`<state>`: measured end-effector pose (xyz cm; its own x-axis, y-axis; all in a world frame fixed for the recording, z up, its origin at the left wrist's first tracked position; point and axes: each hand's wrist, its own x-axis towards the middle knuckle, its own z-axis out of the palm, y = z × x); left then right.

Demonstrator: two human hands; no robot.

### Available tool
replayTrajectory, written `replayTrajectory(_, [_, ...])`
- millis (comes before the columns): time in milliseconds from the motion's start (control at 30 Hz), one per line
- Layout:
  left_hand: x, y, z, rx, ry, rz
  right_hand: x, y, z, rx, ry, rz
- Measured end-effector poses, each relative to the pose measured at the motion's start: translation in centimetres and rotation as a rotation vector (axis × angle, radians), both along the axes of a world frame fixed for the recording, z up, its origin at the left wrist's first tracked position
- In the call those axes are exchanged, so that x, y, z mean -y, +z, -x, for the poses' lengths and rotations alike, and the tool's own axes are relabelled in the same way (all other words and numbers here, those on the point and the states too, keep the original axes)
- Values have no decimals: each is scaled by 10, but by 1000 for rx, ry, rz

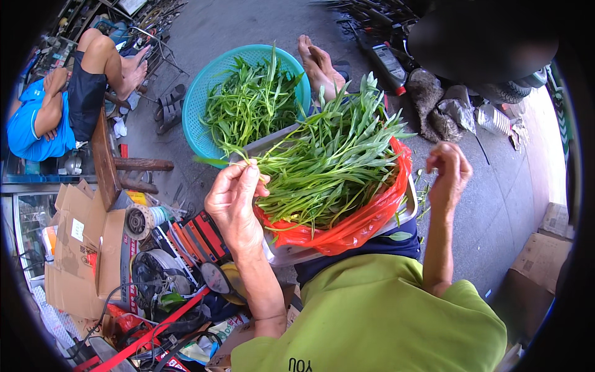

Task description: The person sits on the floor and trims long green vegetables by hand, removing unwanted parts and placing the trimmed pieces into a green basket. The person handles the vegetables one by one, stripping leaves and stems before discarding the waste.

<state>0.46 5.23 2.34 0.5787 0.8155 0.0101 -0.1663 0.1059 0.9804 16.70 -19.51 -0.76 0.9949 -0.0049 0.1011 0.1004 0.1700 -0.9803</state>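
Observation:
My left hand (234, 208) is closed in a pinch on leafy green stems (255, 168), just left of a large heap of long-leaved greens (338, 158). The heap lies in a crumpled red plastic bag (356, 239) on a light tray (411, 208) over my lap. To the right of the bag, my right hand (451, 177) is raised with its fingers loosely bent and apart; nothing shows in them. Beyond my left hand stands a turquoise plastic basket (193, 108) holding more greens (248, 102). Part of a flat grey edge (269, 139) shows between basket and heap.
At left, a person in blue (46, 118) sits by a wooden stool (105, 155). A cardboard box (93, 248), wire spool (140, 221) and cluttered tools crowd the lower left. Bare feet (319, 65) rest beyond the heap. A dark bottle (389, 65) lies at the far right.

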Motion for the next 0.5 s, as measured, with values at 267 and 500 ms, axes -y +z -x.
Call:
replayTrajectory(267, [-4, -4, -18, -142, 169, -340, 83, -68, -2, -80, -213, 589])
replayTrajectory(500, [-88, -27, -58, -530, 112, -688, 70, -78, 5, 3, -104, 746])
